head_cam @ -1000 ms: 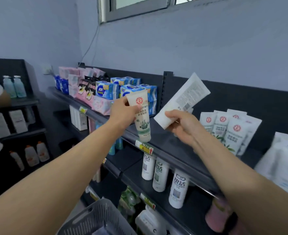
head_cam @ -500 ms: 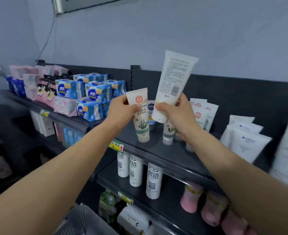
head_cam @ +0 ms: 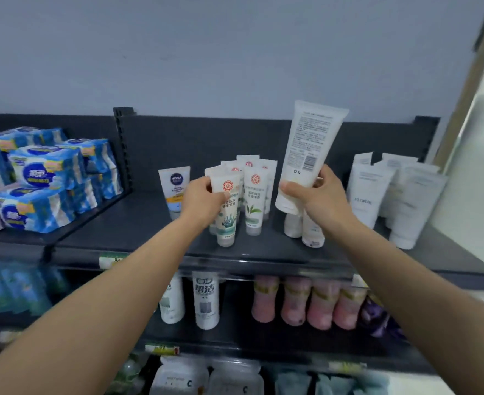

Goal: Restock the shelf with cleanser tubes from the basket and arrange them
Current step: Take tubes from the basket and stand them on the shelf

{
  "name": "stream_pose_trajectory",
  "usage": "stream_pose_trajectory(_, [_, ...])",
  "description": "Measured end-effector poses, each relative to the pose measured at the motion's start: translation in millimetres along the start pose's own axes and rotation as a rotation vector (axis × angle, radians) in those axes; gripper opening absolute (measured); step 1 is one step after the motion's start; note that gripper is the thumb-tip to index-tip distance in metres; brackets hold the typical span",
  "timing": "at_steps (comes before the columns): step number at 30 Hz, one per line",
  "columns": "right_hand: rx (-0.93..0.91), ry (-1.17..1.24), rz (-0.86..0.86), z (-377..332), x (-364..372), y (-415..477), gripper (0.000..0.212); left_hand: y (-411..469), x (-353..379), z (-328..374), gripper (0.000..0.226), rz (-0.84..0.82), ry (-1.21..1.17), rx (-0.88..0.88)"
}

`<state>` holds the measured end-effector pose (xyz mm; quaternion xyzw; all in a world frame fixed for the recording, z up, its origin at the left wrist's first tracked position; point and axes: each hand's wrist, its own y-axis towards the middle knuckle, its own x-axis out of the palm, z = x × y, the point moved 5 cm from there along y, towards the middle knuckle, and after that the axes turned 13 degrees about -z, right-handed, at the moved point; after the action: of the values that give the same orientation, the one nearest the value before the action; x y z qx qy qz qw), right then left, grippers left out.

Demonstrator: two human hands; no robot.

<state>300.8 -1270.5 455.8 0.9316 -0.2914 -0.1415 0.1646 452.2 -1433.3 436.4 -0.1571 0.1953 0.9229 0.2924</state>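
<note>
My left hand [head_cam: 203, 199] grips a small cream cleanser tube [head_cam: 227, 212] with a red round logo and a seaweed print, cap down, at the front of a cluster of similar tubes [head_cam: 253, 195] on the dark top shelf [head_cam: 138, 223]. My right hand [head_cam: 316, 192] holds a larger white tube [head_cam: 309, 155] upright, barcode side toward me, above two short white tubes [head_cam: 303, 229] standing on the shelf. The basket is out of view.
A Nivea tube [head_cam: 175, 192] stands left of the cluster. Tall white tubes [head_cam: 392, 195] stand at the right. Blue wrapped packs [head_cam: 44, 178] fill the left bay beyond a divider. White bottles [head_cam: 205, 299] and pink bottles [head_cam: 306, 300] line the shelf below.
The view has swung right, centring the tube section. My left hand has brought the small tube lower, in front of the cluster. The large tube in my right hand went from tilted to upright.
</note>
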Motion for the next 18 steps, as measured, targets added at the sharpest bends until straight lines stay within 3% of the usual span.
stream_pose_trajectory(12, [0.108,-0.118,0.210,32,-83,-21,0.046,27,23,-8,0.011,0.065,0.003,-0.058])
stream_pose_trajectory(18, [0.199,-0.211,0.244,62,-127,-24,0.050,25,27,-7,0.021,0.139,0.003,-0.099])
